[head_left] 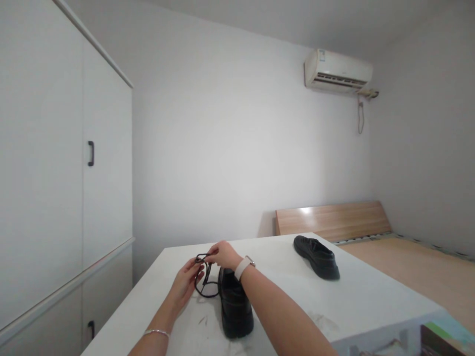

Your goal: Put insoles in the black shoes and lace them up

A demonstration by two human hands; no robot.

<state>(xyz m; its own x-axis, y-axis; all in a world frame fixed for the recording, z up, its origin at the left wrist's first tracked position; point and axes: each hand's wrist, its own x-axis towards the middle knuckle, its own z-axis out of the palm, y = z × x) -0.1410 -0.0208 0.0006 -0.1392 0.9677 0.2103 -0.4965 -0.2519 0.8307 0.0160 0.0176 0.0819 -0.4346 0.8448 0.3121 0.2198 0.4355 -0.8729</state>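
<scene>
Left hand: the left hand [184, 285] sits at the toe end of the near shoe [235, 305], its fingers [196, 273] closed on the black lace [203, 281].
Right hand: the right hand [223, 255] reaches across the shoe, fingertips pinched together on the top of the same lace; a pale watch [244, 267] is on that wrist.
Lace: it hangs in loose loops between the two hands, just beyond the shoe's toe, partly resting on the white surface [371, 301].
Near shoe: it lies on the surface between the forearms, sole down.
Second shoe: the other black shoe [317, 256] lies well apart, further right, nearer the bed frame [334, 220].
Risk, slip: the loops look slack, so a pinch that eases could likely drop a loop.
Risk, tangle: crossing loops may snag if pulled unevenly.
Risk, shoe shift: nothing pins the shoe, so a hard tug could drag it.
</scene>
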